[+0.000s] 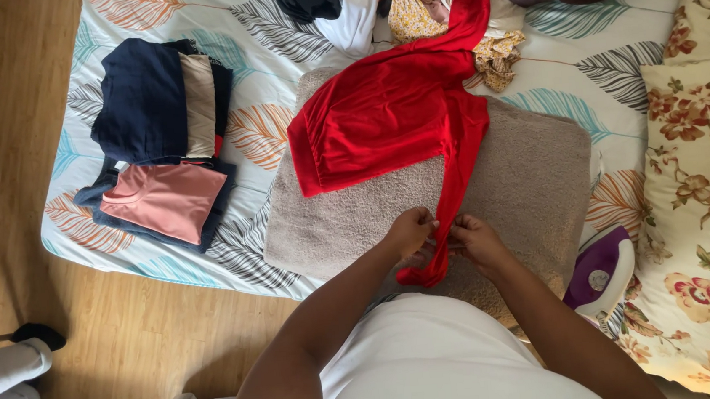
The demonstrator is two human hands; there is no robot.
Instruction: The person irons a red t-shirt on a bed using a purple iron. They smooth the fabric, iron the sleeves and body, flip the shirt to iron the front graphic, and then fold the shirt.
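Head cam looking straight down at a bed with a white leaf-print sheet (188,10). Spread on it is a beige fuzzy towel (530,169), and on top of that lies a bright red soft fabric garment (382,113), its body bunched toward the far end and one long narrow strip trailing down toward the person.

Left hand (408,231) is closed, pinching the left edge of that red strip near its lower end. Right hand (477,242) is closed on the same strip from the other side, fingers curled into the fabric. The two hands are just about touching each other, with the strip between them and its tail hanging a bit below.

Off to the left on the sheet there's a stack of folded clothes (157,147): navy pieces, a tan one, and a pink one on the near side. At the far edge of the bed sits a heap of unfolded laundry (407,1), with the red garment's other end running up into it. On the right, a purple and white clothes iron (601,269) rests beside the towel, just next to a cream floral pillow (701,197). Wooden floor (3,126) on the left.
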